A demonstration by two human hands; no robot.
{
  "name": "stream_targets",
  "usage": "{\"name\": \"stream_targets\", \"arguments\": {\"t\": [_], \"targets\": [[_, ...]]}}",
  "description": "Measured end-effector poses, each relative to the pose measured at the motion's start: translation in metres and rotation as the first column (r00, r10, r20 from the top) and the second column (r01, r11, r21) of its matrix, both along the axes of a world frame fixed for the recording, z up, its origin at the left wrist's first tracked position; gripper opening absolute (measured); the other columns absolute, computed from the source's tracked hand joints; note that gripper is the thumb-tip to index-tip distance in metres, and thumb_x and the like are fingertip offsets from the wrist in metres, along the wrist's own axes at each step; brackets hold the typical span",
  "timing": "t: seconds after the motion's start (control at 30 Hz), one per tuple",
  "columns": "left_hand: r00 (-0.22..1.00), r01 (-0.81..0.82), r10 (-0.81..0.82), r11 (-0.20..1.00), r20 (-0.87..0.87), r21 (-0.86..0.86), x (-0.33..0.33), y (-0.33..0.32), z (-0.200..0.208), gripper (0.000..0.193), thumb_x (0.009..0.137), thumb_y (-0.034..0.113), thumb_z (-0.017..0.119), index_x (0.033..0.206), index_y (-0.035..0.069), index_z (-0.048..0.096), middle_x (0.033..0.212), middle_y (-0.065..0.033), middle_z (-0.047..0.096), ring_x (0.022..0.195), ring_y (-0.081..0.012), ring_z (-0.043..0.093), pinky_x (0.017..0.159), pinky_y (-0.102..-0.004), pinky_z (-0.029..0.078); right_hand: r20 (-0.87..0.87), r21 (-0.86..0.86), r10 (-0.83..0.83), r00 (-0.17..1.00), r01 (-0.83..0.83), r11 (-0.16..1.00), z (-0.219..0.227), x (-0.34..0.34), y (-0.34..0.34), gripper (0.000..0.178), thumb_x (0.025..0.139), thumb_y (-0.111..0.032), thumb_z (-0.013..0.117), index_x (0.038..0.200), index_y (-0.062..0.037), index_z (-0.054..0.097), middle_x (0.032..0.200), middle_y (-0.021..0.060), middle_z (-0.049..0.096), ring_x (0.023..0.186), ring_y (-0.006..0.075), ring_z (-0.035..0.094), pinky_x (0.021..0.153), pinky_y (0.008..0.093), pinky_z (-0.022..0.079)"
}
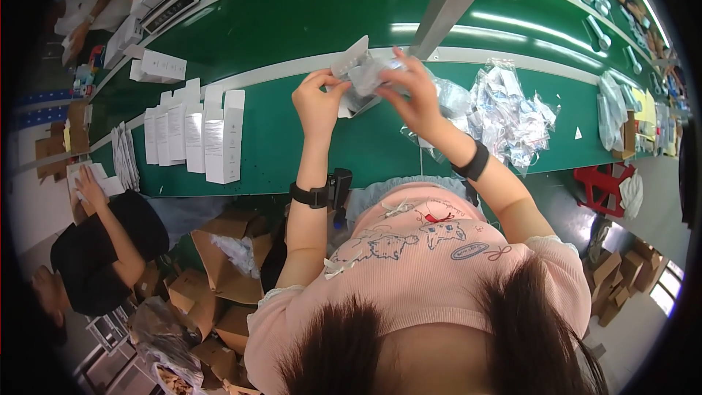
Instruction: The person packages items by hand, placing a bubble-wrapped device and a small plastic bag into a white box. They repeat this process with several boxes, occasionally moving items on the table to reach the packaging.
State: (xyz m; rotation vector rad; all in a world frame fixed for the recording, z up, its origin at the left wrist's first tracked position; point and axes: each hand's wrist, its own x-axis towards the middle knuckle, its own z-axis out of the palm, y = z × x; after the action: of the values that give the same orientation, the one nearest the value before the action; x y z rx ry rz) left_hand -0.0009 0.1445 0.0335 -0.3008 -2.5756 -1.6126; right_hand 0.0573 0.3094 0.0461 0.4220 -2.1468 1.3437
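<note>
My left hand [317, 104] is closed on a small white carton [356, 55] whose end flap stands up. My right hand [415, 95] pinches a clear plastic bag [371, 75] right at the carton's mouth; what lies inside the bag is blurred. Part of the carton is hidden behind the bag and my fingers. Just right of my right hand, a heap of clear bags [504, 113] with small pale parts spreads over the green table [292, 168]. To the left of my left hand, several white cartons [224, 139] stand in a row with their top flaps up.
Another white carton [162, 67] lies at the far left, near a co-worker's hands. A metal post [453, 7] rises beyond my hands. At lower left, another person's hand [89, 187] rests on flat white card. Open brown boxes [228, 256] stand below the table edge, and a red stool [604, 189] at right.
</note>
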Motion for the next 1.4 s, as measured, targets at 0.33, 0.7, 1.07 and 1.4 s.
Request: {"name": "stream_targets", "arguments": {"t": [0.33, 0.7, 1.07, 1.4], "targets": [[0.990, -0.015, -0.013, 0.980, 0.139, 0.200, -0.005, -0.012, -0.018, 0.012, 0.058, 0.004, 0.071, 0.066, -0.001, 0.063, 0.083, -0.0113, 0.064, 0.074, -0.0193, 0.061, 0.064, -0.0265, 0.045, -0.043, 0.620, 0.235, 0.971, -0.158, 0.768, -0.015, -0.024, -0.002, 0.021, 0.068, -0.015, 0.067, 0.087, -0.0096, 0.060, 0.095, 0.0045, 0.056, 0.096, 0.0263, 0.052, 0.092, 0.0505, 0.033], [0.978, 0.068, -0.112, 0.967, 0.174, 0.244, -0.013, -0.028, -0.032, 0.016, 0.063, 0.007, 0.072, 0.074, 0.000, 0.064, 0.096, -0.0094, 0.061, 0.078, -0.0153, 0.059, 0.063, -0.0243, 0.043, 0.239, 0.636, 0.256, 0.937, -0.350, 0.688, -0.010, -0.021, -0.005, 0.037, 0.069, -0.026, 0.067, 0.100, -0.0099, 0.057, 0.117, 0.0096, 0.045, 0.113, 0.0276, 0.039, 0.098, 0.0432, 0.029], [0.881, -0.153, 0.473, 0.342, 0.029, -0.927, -0.048, -0.227, -0.088, 0.082, 0.065, 0.031, 0.074, 0.132, 0.014, 0.030, 0.139, -0.0220, 0.017, 0.129, -0.0427, 0.010, 0.095, -0.0644, 0.018, 0.499, -0.446, 0.446, 0.743, -0.222, 0.867, -0.065, -0.028, -0.003, 0.094, 0.065, -0.017, 0.070, 0.139, -0.0119, 0.013, 0.143, 0.0123, 0.016, 0.132, 0.0255, 0.014, 0.106, 0.0358, 0.014], [0.925, -0.134, 0.379, 0.332, 0.003, -0.934, -0.020, -0.195, -0.109, 0.085, 0.063, 0.028, 0.074, 0.133, 0.017, 0.027, 0.138, -0.0206, 0.018, 0.124, -0.0399, 0.022, 0.092, -0.0614, 0.024, 0.597, -0.375, 0.420, 0.683, -0.225, 0.899, -0.067, -0.049, 0.003, 0.098, 0.057, -0.012, 0.075, 0.137, -0.0082, 0.018, 0.139, 0.0119, 0.023, 0.129, 0.0222, 0.022, 0.105, 0.0328, 0.018]]}}
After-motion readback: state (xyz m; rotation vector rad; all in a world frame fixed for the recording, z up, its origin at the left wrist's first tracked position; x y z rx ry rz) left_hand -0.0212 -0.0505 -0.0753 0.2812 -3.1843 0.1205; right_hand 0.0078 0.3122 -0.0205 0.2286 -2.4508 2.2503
